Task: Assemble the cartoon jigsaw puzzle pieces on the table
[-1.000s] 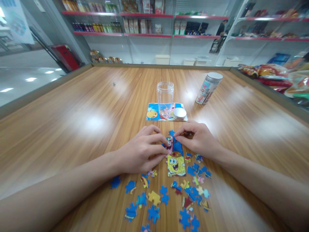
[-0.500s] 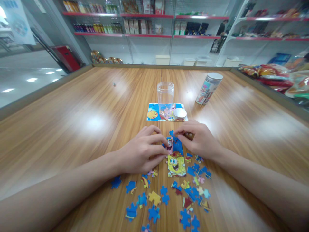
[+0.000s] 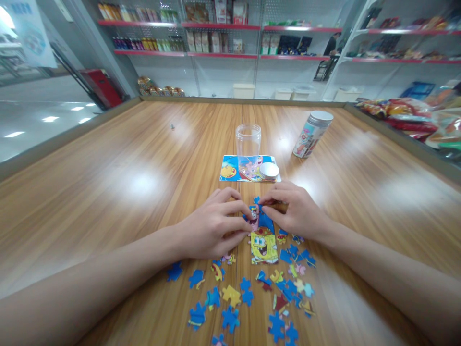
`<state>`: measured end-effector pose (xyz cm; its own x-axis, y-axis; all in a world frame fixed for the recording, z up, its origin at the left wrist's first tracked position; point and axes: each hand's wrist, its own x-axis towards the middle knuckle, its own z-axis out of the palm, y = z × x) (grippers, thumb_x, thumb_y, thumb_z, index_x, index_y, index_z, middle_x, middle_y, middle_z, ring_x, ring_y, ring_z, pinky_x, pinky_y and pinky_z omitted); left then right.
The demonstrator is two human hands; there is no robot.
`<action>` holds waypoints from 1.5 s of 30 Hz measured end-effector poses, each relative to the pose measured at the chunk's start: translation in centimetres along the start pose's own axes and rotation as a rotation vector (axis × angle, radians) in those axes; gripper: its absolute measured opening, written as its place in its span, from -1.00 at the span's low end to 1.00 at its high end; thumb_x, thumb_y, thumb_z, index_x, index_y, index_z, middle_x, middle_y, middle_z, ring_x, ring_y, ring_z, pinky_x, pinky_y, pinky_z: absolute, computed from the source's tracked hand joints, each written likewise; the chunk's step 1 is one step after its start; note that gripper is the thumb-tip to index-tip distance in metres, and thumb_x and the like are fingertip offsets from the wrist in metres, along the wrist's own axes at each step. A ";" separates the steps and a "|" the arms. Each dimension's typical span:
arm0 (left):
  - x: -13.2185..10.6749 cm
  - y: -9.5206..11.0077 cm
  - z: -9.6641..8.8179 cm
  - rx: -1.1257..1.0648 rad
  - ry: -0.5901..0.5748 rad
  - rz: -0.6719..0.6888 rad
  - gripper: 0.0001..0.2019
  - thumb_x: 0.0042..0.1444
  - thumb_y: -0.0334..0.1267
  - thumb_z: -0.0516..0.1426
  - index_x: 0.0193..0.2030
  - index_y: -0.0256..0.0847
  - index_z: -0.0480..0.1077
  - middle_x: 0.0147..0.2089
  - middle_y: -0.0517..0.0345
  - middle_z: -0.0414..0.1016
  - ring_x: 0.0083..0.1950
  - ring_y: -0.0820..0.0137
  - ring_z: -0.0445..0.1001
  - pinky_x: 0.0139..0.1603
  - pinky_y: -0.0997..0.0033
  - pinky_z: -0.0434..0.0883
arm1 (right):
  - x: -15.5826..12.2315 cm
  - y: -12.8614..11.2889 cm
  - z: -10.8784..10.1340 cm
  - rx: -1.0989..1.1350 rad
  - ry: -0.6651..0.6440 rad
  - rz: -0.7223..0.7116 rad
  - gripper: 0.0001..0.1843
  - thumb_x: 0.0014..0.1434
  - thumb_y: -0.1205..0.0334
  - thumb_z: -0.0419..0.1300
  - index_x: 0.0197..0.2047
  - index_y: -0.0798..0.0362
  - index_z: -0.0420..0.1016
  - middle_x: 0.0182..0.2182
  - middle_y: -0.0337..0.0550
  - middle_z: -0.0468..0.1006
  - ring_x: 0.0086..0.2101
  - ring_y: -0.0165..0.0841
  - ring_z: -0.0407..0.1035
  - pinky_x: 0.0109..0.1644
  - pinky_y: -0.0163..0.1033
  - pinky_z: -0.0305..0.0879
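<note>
A partly joined cartoon puzzle block lies on the wooden table in front of me. My left hand rests beside its upper left, fingers curled and pressing on the top pieces. My right hand is at its upper right, fingertips pinched on a small puzzle piece against the block's top edge. Several loose blue, yellow and red puzzle pieces are scattered nearer to me.
Behind the hands lies a printed picture card with an open clear jar and a round metal lid on it. A closed printed canister stands at the right. Snack bags line the right edge; shelves stand behind.
Both hands stay at the top of the joined block. The right hand's fingers have shifted slightly back toward the left fingertips. The view has dipped a little.
</note>
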<state>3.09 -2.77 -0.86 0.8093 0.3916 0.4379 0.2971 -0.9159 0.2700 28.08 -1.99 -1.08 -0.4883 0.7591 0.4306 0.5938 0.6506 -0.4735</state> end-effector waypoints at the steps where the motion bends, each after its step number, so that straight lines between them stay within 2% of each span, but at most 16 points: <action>1: 0.0 0.0 0.0 0.001 0.002 0.001 -0.82 0.22 -0.38 0.18 -0.08 -0.13 0.55 -0.01 0.10 0.56 0.06 0.23 0.36 0.11 0.09 0.34 | 0.0 0.0 0.0 0.000 -0.001 -0.004 -0.90 0.13 0.37 0.26 -0.28 0.06 0.61 -0.40 -0.15 0.53 -0.29 -0.31 0.38 -0.17 -0.19 0.30; 33: -0.3 -0.3 0.3 0.024 -0.021 -0.004 -0.82 0.22 -0.37 0.20 -0.08 -0.11 0.55 0.02 0.07 0.55 0.07 0.23 0.38 0.14 0.07 0.34 | 0.0 0.0 0.1 -0.026 0.000 -0.036 -0.91 0.16 0.36 0.24 -0.30 0.04 0.58 -0.45 -0.17 0.51 -0.35 -0.31 0.34 -0.23 -0.18 0.29; 36: -0.3 -0.2 0.2 0.026 -0.021 -0.003 -0.83 0.22 -0.36 0.20 -0.08 -0.11 0.55 0.02 0.07 0.55 0.07 0.23 0.38 0.14 0.08 0.34 | 0.1 -0.3 -0.2 -0.034 0.081 -0.065 -0.91 0.19 0.37 0.22 -0.28 0.04 0.57 -0.43 -0.16 0.51 -0.34 -0.31 0.36 -0.23 -0.17 0.30; 41: -0.1 0.0 -0.1 0.013 -0.017 0.000 -0.85 0.23 -0.36 0.18 -0.11 -0.13 0.56 0.00 0.09 0.56 0.06 0.24 0.37 0.13 0.09 0.35 | -0.2 -0.9 -0.8 -0.048 0.310 -0.177 -0.80 0.16 0.46 0.25 -0.20 -0.02 0.53 -0.28 -0.13 0.58 -0.24 -0.26 0.43 -0.14 -0.10 0.37; 45: 0.0 -0.1 -0.1 0.014 -0.018 0.007 -0.85 0.22 -0.36 0.19 -0.11 -0.13 0.56 0.00 0.06 0.56 0.06 0.23 0.37 0.12 0.09 0.35 | -0.7 -1.3 -0.9 -0.009 0.503 -0.238 -0.67 0.08 0.52 0.30 -0.25 -0.09 0.33 -0.31 -0.22 0.63 -0.33 -0.27 0.41 -0.24 -0.08 0.37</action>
<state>3.05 -2.67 -0.82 0.8203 0.3840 0.4238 0.2987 -0.9196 0.2551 28.20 -3.39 -0.10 -0.2454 0.4842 0.8398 0.5112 0.8007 -0.3123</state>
